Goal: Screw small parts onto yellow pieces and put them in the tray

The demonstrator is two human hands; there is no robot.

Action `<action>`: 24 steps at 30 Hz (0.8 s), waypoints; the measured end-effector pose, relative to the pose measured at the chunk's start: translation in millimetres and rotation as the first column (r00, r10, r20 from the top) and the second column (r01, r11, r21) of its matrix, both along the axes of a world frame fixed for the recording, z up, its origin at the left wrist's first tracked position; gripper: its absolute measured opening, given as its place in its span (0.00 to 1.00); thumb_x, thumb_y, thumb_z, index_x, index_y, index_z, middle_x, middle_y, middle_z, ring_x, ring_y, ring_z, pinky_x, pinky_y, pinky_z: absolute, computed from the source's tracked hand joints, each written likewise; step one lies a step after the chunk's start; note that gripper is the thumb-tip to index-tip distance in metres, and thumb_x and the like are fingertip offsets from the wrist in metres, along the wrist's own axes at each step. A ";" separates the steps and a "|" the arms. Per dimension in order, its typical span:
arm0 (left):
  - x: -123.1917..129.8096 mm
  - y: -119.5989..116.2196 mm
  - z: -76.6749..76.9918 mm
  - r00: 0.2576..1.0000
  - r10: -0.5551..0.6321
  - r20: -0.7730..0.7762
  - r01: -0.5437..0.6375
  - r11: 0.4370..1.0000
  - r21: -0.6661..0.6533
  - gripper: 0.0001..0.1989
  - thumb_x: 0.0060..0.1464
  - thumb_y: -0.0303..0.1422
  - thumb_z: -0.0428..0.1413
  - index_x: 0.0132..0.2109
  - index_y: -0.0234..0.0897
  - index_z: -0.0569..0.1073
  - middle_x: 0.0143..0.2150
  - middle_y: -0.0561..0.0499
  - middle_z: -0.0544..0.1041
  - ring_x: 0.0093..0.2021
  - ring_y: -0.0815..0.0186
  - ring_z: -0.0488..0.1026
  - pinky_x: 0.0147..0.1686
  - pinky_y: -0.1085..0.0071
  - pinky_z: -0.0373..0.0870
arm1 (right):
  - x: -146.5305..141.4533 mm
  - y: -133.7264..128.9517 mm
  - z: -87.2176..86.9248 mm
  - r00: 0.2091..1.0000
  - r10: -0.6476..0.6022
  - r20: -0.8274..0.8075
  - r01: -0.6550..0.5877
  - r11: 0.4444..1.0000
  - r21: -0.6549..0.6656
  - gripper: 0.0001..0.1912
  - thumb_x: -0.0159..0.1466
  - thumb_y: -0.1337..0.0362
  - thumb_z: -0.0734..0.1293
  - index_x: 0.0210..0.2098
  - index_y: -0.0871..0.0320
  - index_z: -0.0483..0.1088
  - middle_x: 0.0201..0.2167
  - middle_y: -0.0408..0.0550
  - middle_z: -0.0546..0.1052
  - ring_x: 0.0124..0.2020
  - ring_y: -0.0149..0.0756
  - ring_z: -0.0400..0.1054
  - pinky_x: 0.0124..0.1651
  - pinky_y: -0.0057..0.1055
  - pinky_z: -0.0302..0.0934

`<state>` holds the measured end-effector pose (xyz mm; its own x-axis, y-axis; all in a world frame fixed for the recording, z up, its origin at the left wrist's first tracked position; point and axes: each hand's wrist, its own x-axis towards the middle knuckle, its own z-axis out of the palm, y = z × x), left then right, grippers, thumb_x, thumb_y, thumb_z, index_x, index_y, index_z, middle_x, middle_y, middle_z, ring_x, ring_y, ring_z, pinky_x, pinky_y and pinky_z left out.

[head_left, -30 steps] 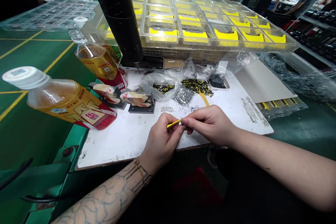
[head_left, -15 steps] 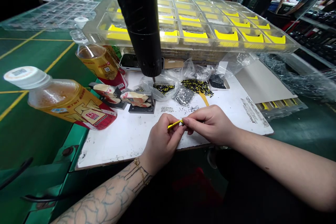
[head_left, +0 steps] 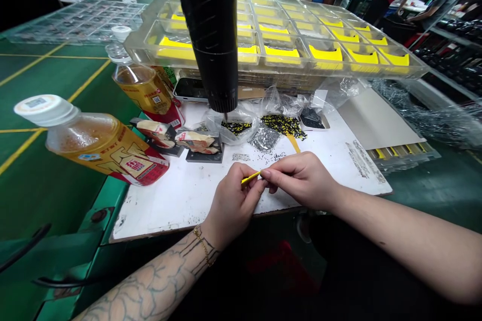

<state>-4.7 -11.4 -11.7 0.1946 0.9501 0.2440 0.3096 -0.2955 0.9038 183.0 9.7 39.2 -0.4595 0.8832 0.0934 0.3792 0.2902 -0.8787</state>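
Left hand [head_left: 233, 208]: pinching a thin yellow stick [head_left: 250, 177], tight!
Right hand [head_left: 305, 180]: pinched narrow on its end.
Twelve o'clock: rough black-and-yellow bits [head_left: 284, 126] heaped on white board [head_left: 181, 210].

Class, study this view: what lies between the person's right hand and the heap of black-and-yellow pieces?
The head view shows a yellow strip and scattered black specks on the white board between the right hand and the heap of black-and-yellow pieces.
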 end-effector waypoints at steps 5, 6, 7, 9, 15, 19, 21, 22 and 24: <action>0.1 -0.4 -0.3 1.000 -0.004 0.020 0.005 1.000 -0.016 0.06 0.63 0.33 0.57 0.40 0.39 0.67 0.33 0.54 0.73 0.31 0.67 0.70 0.32 0.71 0.67 | 0.6 0.5 0.1 1.000 0.005 -0.009 -0.005 0.999 -0.033 0.15 0.69 0.60 0.66 0.33 0.61 0.80 0.26 0.46 0.80 0.29 0.30 0.74 0.33 0.25 0.65; 0.2 -0.4 -0.5 1.000 -0.008 0.030 0.009 1.000 -0.022 0.06 0.62 0.33 0.57 0.40 0.39 0.67 0.32 0.54 0.73 0.30 0.67 0.70 0.32 0.71 0.67 | 1.3 1.0 0.2 1.000 0.010 -0.001 -0.010 1.000 -0.021 0.15 0.69 0.60 0.66 0.33 0.61 0.80 0.26 0.46 0.80 0.29 0.30 0.74 0.33 0.24 0.65; 0.3 -0.4 -0.7 0.999 -0.014 0.041 0.015 0.999 -0.029 0.06 0.62 0.33 0.57 0.40 0.39 0.67 0.32 0.54 0.72 0.30 0.67 0.70 0.32 0.71 0.67 | 2.0 1.5 0.2 1.000 0.014 0.006 -0.014 1.000 -0.008 0.15 0.69 0.60 0.66 0.33 0.61 0.80 0.26 0.46 0.80 0.28 0.30 0.74 0.33 0.24 0.65; 0.4 -0.4 -1.0 0.998 -0.026 0.061 0.029 0.999 -0.040 0.05 0.63 0.33 0.57 0.40 0.39 0.67 0.32 0.54 0.72 0.30 0.67 0.70 0.32 0.71 0.66 | 3.1 2.1 0.2 1.000 0.020 0.016 -0.021 1.000 0.016 0.15 0.69 0.60 0.66 0.32 0.61 0.80 0.26 0.46 0.80 0.28 0.29 0.74 0.33 0.24 0.65; 0.5 -0.2 -0.7 0.997 -0.031 0.075 0.035 0.998 -0.048 0.06 0.63 0.34 0.57 0.40 0.40 0.66 0.32 0.54 0.72 0.31 0.67 0.70 0.32 0.71 0.67 | 3.0 1.9 0.9 0.999 0.034 -0.001 -0.034 0.999 0.008 0.13 0.69 0.61 0.66 0.34 0.61 0.81 0.27 0.46 0.81 0.29 0.30 0.74 0.34 0.24 0.66; 1.1 -0.9 -0.3 0.998 -0.014 0.065 0.017 0.999 -0.041 0.06 0.63 0.34 0.57 0.40 0.39 0.66 0.32 0.54 0.72 0.30 0.68 0.70 0.32 0.71 0.67 | 2.0 0.8 1.3 1.000 0.020 0.004 -0.020 1.000 0.005 0.13 0.69 0.61 0.66 0.34 0.60 0.81 0.26 0.46 0.81 0.28 0.30 0.74 0.33 0.24 0.66; 1.3 -1.3 -0.5 0.999 -0.005 0.048 0.006 1.000 -0.028 0.06 0.63 0.34 0.57 0.40 0.39 0.67 0.32 0.54 0.72 0.30 0.68 0.70 0.32 0.72 0.67 | 1.4 0.0 1.1 1.000 0.007 0.018 -0.008 1.000 0.022 0.14 0.69 0.61 0.66 0.33 0.61 0.81 0.26 0.46 0.80 0.28 0.30 0.74 0.33 0.25 0.65; 1.3 -1.5 -0.7 0.999 -0.005 0.043 0.006 1.000 -0.023 0.06 0.63 0.34 0.57 0.40 0.39 0.66 0.32 0.54 0.72 0.30 0.68 0.70 0.32 0.72 0.67 | 1.0 -0.5 1.0 1.000 -0.003 0.024 0.003 1.000 0.028 0.15 0.69 0.62 0.65 0.32 0.61 0.80 0.26 0.46 0.80 0.28 0.30 0.74 0.33 0.25 0.65; 1.2 -1.6 -1.1 0.999 -0.010 0.044 0.011 1.000 -0.019 0.06 0.63 0.33 0.57 0.40 0.39 0.66 0.32 0.54 0.72 0.31 0.68 0.71 0.33 0.72 0.68 | 0.4 -1.3 0.7 0.999 -0.023 0.026 0.022 0.999 0.026 0.15 0.69 0.62 0.65 0.31 0.61 0.80 0.26 0.47 0.81 0.28 0.30 0.74 0.33 0.25 0.65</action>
<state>-3.5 -13.0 -12.8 0.1937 0.9526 0.2347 0.2662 -0.2813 0.9220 183.4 8.5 40.0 -0.4420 0.8909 0.1048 0.4085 0.3039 -0.8607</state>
